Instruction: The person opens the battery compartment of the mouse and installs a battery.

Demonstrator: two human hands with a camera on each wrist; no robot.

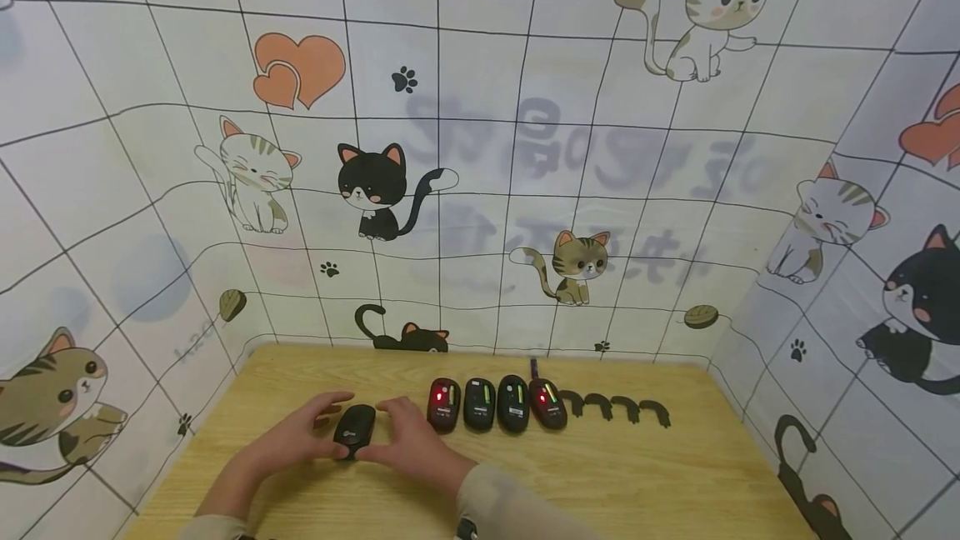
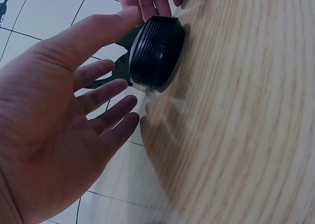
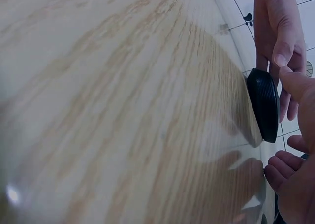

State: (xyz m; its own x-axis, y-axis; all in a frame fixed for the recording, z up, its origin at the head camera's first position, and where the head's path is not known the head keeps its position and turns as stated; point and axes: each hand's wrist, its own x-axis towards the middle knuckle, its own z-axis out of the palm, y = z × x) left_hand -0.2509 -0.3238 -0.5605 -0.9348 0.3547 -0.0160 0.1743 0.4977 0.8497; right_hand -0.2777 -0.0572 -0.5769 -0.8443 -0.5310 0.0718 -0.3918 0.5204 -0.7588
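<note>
A black computer mouse is between both hands, on or just above the wooden table; I cannot tell which. My left hand is at its left side, the thumb tip at the mouse's near end. In the left wrist view, the other left fingers are spread loosely, apart from the mouse. From the right, my right hand flanks it, with its thumb at the near end beside the left thumb. In the right wrist view, the remaining right fingers are loosely bent and clear of the mouse.
Right of the hands, several mice lie in a row belly up, among them a dark red one and another red one, both with lit red sensors. Beyond them are several black curved pieces. A cat-patterned sheet surrounds the table.
</note>
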